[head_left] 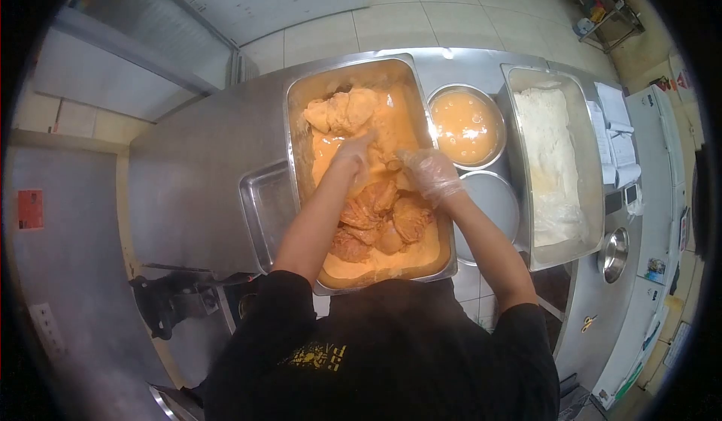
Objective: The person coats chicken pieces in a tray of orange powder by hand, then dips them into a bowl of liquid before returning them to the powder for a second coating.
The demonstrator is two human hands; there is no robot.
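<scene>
A deep metal pan (pixel 295 131) holds orange batter (pixel 421 259) and several pieces of marinated meat that look like chicken. Thickly coated meat (pixel 342 111) lies toward its far end, and redder meat pieces (pixel 376 214) sit nearer my body. Both hands are down in the pan between these two groups. My left hand (pixel 355 156) reaches into the batter, its fingers blurred and partly covered. My right hand (pixel 431 173), in a clear plastic glove, points its batter-coated fingers inward from the right wall. Whether either hand grips a piece is hidden by the batter.
Right of the pan stand a round bowl of orange liquid (pixel 468 129), a greyish round container (pixel 492 207) and a long tub of white flour (pixel 553 158). A shallow metal tray (pixel 265 210) touches the pan's left side. Papers (pixel 617 139), a steel bowl (pixel 614 254) and scissors (pixel 588 323) lie farther right.
</scene>
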